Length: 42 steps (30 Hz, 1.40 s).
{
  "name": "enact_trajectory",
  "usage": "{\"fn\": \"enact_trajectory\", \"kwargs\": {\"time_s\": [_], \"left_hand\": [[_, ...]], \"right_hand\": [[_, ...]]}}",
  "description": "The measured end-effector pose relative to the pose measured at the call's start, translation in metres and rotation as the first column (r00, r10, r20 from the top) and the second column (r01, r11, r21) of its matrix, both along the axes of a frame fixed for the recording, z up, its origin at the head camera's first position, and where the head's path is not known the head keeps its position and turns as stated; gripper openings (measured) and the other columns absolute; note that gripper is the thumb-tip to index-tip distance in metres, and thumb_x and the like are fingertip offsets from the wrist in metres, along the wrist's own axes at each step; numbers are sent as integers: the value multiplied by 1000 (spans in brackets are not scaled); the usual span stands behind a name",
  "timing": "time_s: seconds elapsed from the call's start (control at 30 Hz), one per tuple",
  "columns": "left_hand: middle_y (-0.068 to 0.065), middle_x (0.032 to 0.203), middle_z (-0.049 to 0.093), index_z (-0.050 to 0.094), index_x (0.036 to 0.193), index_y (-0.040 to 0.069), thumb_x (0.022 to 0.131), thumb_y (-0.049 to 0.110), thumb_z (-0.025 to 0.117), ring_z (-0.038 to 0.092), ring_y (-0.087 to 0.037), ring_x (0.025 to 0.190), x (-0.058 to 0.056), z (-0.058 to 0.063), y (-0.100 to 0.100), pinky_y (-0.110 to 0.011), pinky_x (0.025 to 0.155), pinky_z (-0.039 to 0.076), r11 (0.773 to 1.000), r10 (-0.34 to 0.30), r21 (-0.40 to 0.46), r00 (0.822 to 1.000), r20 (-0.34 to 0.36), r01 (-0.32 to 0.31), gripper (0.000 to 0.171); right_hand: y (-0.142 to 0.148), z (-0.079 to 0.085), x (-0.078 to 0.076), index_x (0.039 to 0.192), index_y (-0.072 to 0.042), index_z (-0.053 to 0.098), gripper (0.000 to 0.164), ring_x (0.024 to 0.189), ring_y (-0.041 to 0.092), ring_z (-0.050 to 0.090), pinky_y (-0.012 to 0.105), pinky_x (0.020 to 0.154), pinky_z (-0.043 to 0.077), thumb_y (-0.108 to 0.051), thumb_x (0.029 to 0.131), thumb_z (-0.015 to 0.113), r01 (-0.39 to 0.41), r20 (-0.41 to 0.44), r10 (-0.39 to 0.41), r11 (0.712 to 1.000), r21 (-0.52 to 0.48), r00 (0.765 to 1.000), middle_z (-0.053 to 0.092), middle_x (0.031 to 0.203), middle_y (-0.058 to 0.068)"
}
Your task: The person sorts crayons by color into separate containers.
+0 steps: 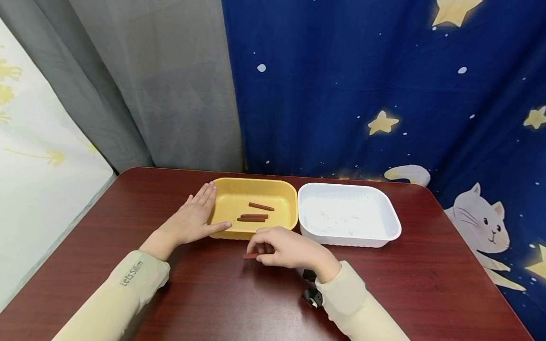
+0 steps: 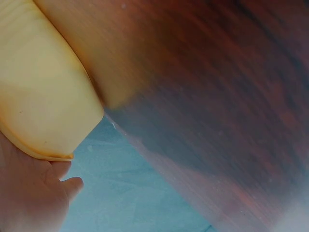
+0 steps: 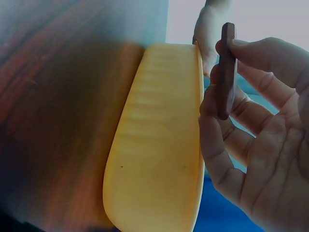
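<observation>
A yellow plastic bin [image 1: 256, 188] stands at the back of the table, with three short reddish-brown sticks [image 1: 261, 206] lying on its floor. My left hand [image 1: 192, 220] rests on the bin's left end, fingers straight along the rim and thumb across the near corner. Just in front of the bin's near side, my right hand [image 1: 287, 248] pinches another reddish-brown stick [image 3: 226, 72] between thumb and fingers. In the right wrist view that stick looks faceted and is held beside the bin's rim, apart from the table.
Right of the yellow bin, and close against it, is a white bin [image 1: 350, 239] with small dark specks on its floor. Both stand on a dark red wooden table [image 1: 222, 298]. Grey and blue star-patterned curtains [image 1: 324, 94] hang behind the table's far edge.
</observation>
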<state>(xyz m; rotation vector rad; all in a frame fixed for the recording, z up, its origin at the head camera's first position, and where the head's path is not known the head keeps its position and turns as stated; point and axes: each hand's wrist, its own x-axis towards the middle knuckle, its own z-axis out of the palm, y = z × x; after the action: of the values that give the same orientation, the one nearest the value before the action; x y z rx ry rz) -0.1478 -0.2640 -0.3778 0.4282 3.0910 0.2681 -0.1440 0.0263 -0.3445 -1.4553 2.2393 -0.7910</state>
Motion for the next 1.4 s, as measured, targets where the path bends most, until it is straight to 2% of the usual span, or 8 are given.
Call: {"fn": "enact_trajectory", "kwargs": {"time_s": [0.3, 0.53, 0.7, 0.93, 1.03, 1.27, 1.4], "left_hand": [[-19, 167, 2, 9, 157, -5, 89, 75, 48, 6, -37, 155, 0, -2, 1, -63, 119, 20, 1000, -3, 9, 1000, -3, 3, 112], [-20, 167, 3, 10, 157, -6, 89, 76, 48, 8, -38, 155, 2, -1, 1, -62, 119, 21, 1000, 2, 5, 1000, -4, -2, 113], [-20, 167, 3, 9, 157, -5, 89, 76, 47, 8, -38, 155, 2, -1, 0, -62, 119, 20, 1000, 2, 5, 1000, -1, -2, 113], [-19, 167, 2, 8, 157, -5, 89, 76, 47, 6, -37, 155, 1, -1, 0, -61, 120, 20, 1000, 2, 1, 1000, 4, -2, 113], [-19, 167, 2, 8, 157, -4, 89, 77, 46, 6, -37, 155, 1, -1, 0, -61, 120, 20, 1000, 2, 1, 1000, 4, -2, 113], [-18, 167, 1, 8, 157, -4, 89, 76, 47, 5, -37, 155, 0, 0, 1, -62, 120, 20, 1000, 1, 7, 1000, 8, -1, 113], [-19, 167, 1, 9, 157, -4, 89, 76, 47, 6, -36, 155, 0, -1, 0, -62, 120, 21, 1000, 0, 1, 1000, 1, 0, 113]], "right_hand": [[0, -1, -12, 108, -13, 72, 18, 73, 1, 51, 19, 68, 49, -7, 92, 65, 20, 25, -18, 997, -78, 1000, 60, 86, -3], [-2, -5, -19, 107, -10, 72, 18, 76, 4, 54, 20, 70, 50, -5, 91, 66, 89, 31, -85, 982, -167, 996, 66, 92, 2], [-2, -5, -27, 108, -12, 73, 19, 74, 6, 54, 20, 68, 49, -6, 91, 66, 140, 30, -137, 972, -190, 990, 66, 93, 1], [-4, -5, -40, 108, -9, 75, 19, 80, 8, 55, 23, 73, 51, -5, 90, 69, 181, 59, -172, 957, -229, 983, 70, 96, 3], [-7, -7, -46, 108, -7, 75, 20, 79, 9, 55, 23, 73, 50, -4, 89, 70, 196, 72, -184, 950, -244, 980, 71, 97, 6], [-16, -16, -61, 110, -8, 76, 22, 78, 8, 54, 21, 70, 48, -5, 89, 70, 240, 62, -232, 939, -246, 971, 72, 113, 9], [-21, -21, -68, 109, -9, 77, 21, 77, 8, 54, 20, 69, 48, -5, 88, 72, 254, 49, -249, 938, -234, 967, 73, 109, 9]]}}
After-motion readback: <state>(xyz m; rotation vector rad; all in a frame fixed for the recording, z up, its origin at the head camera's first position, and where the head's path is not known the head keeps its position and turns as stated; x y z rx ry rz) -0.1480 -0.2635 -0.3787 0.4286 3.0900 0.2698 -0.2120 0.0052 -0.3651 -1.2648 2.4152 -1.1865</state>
